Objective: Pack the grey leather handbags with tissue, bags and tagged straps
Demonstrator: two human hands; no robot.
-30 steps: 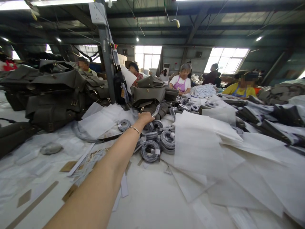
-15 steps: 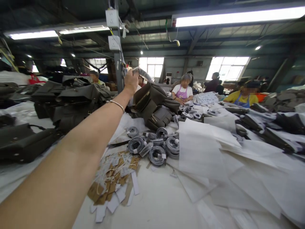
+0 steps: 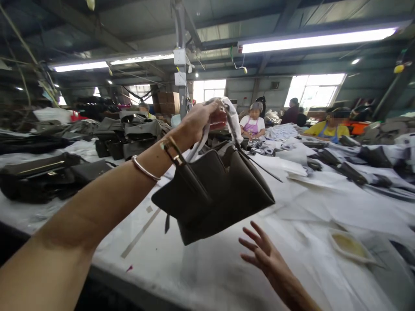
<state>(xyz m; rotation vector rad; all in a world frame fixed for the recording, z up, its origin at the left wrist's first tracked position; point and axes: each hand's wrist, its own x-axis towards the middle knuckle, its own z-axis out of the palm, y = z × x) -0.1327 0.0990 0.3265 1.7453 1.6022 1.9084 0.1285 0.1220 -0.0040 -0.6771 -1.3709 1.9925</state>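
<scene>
A dark grey-brown handbag [image 3: 223, 190] hangs tilted above the table in the middle of the view. My left hand [image 3: 207, 114] is closed around its handle, which is wrapped in clear plastic. A strap with a gold-coloured buckle sticks up on the bag's near side by my forearm. My right hand [image 3: 259, 250] is below and to the right of the bag, its fingers spread, holding nothing and apart from the bag. The bag hides part of the table behind it.
White sheets [image 3: 311, 194] cover much of the table's right side. A shallow dish [image 3: 350, 246] with yellowish contents sits at the right. More dark bags [image 3: 42, 172] lie at the left. Co-workers [image 3: 253, 123] sit across the table. The table edge [image 3: 129, 280] runs in front.
My left hand has brought the bag off the far pile, nearer to me, over the table. My right hand has come into view at the lower right. The view has shifted.
</scene>
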